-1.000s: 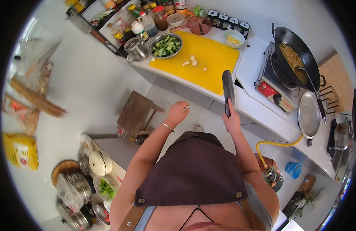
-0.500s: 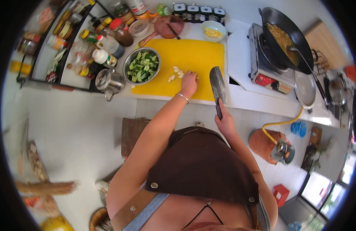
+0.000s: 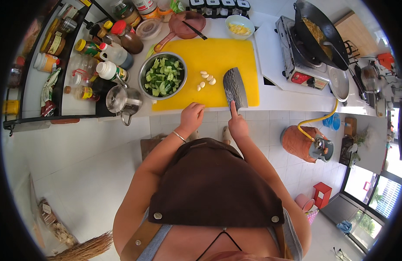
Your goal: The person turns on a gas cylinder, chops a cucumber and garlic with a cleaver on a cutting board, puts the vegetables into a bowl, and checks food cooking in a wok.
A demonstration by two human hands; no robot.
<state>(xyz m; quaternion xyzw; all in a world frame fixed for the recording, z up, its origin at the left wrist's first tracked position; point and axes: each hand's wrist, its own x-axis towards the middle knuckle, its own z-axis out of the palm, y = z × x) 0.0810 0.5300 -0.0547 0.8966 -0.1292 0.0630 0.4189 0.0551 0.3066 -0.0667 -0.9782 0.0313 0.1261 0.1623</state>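
Labelled bottles and jars crowded the shelf rack at upper left. A white plastic bottle [image 3: 115, 54] with a red cap lay beside a yellow-capped bottle [image 3: 87, 46] bearing a red and yellow label. A white jar [image 3: 45, 62] with an orange label stood further left, near a green and white packet [image 3: 49, 89]. A row of dark-lidded spice jars [image 3: 218, 6] lined the tabletop's far edge.

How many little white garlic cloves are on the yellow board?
5 peeled white garlic cloves, clustered mid-board on the yellow cutting board, between the steel bowl of chopped greens and the cleaver. More may be hidden.
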